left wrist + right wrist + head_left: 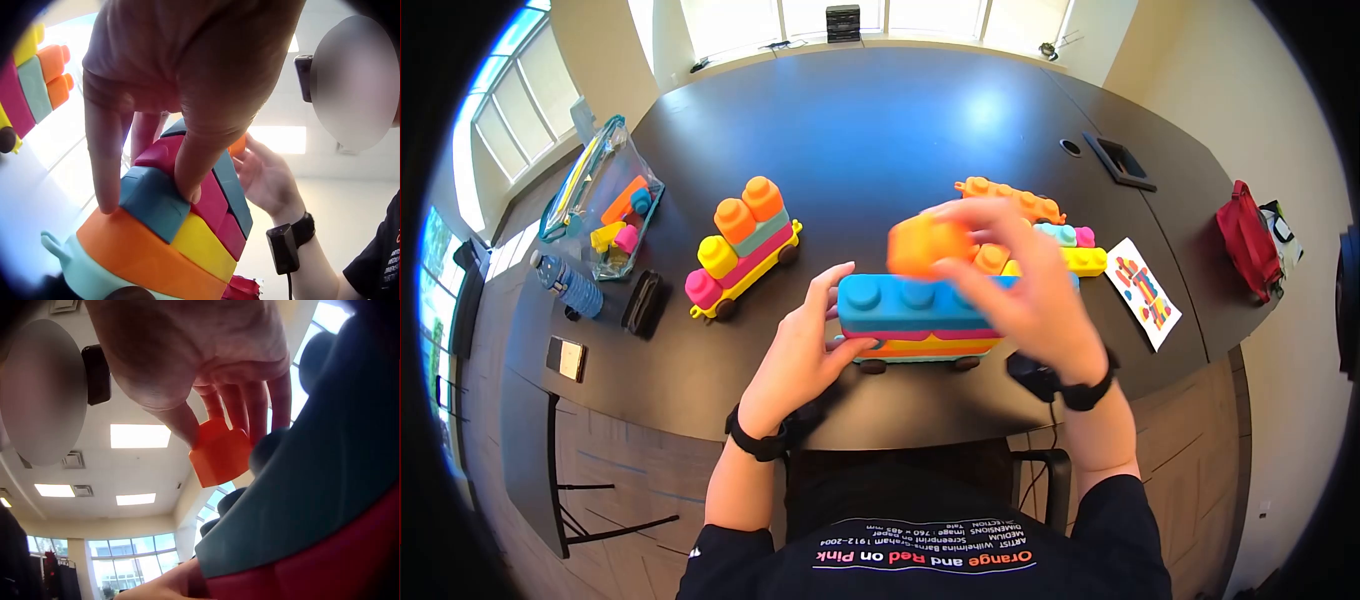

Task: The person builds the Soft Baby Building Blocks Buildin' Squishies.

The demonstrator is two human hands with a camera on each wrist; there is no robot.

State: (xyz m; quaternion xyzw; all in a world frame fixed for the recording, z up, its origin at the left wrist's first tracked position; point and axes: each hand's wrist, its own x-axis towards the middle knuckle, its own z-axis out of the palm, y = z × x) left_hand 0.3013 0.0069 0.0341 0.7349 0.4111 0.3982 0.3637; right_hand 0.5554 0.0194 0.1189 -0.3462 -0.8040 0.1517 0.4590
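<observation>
Nearest, at the bottom of the frame, is a dark printed shirt [925, 550]. Just above it, left of centre, the left hand [795, 360] grips the left end of a wheeled block stack [915, 336], thumb on the near face and the other fingers round the end. Right of centre, the right hand [1045, 310] pinches an orange block [925, 247] between thumb and fingers, over the studs of the stack's blue top (whether block and studs touch, I cannot tell). Beyond, a second wheeled stack [752, 268] stands left of centre and a printed sheet [1142, 290] lies at right. A bottle [572, 288] is at far left, below a clear bag [612, 165] with loose blocks inside. An orange wheeled base [1010, 198] sits right of centre; the dark worktop [850, 130] stretches to the windows along the top.
</observation>
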